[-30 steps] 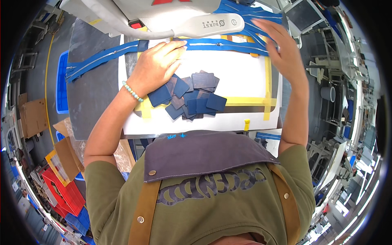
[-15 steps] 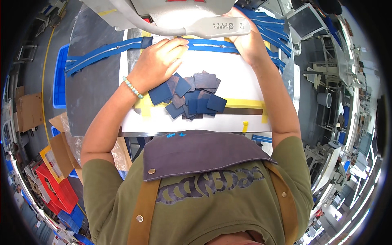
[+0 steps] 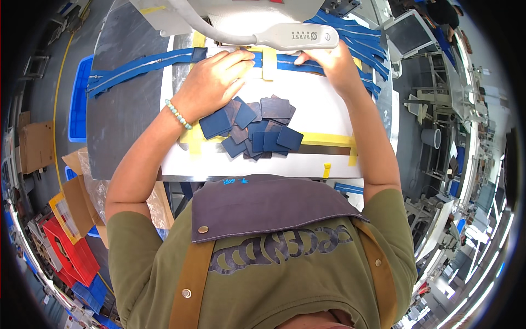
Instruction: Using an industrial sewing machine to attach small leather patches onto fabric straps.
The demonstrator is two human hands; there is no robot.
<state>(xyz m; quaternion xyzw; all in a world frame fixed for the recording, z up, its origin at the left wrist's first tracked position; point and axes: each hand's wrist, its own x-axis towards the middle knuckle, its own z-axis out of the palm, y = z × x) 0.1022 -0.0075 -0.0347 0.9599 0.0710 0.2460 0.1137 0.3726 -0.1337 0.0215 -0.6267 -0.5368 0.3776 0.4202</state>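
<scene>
A long blue zipper strip (image 3: pixel 134 66) with a metal tooth line runs across the work surface under the machine head. My left hand (image 3: pixel 216 79) rests on it, fingers stretched along the strip and thumb apart; a bead bracelet circles the wrist. Closed over the strip further right is my right hand (image 3: pixel 337 66), thumb and forefinger pinching its edge, the other fingers partly hidden. Between the hands a pale yellow piece (image 3: pixel 268 64) crosses the strip. A dark blue square patch (image 3: pixel 199 55) sits on the strip beside my left hand. Nearer me lies a loose pile of dark blue square patches (image 3: pixel 266 129).
A white machine head (image 3: pixel 257 19) and a grey lamp (image 3: pixel 298 36) on a bent neck hang over the work. More blue zipper strips (image 3: pixel 356 41) fan out at the far right. Blue bin (image 3: pixel 81 98), cardboard box (image 3: pixel 79 205) and red crate (image 3: pixel 71 252) stand left.
My right hand has come out from behind the lamp toward me and now pinches the strip. The pale yellow piece now shows across the strip. My left hand stays nearly in place.
</scene>
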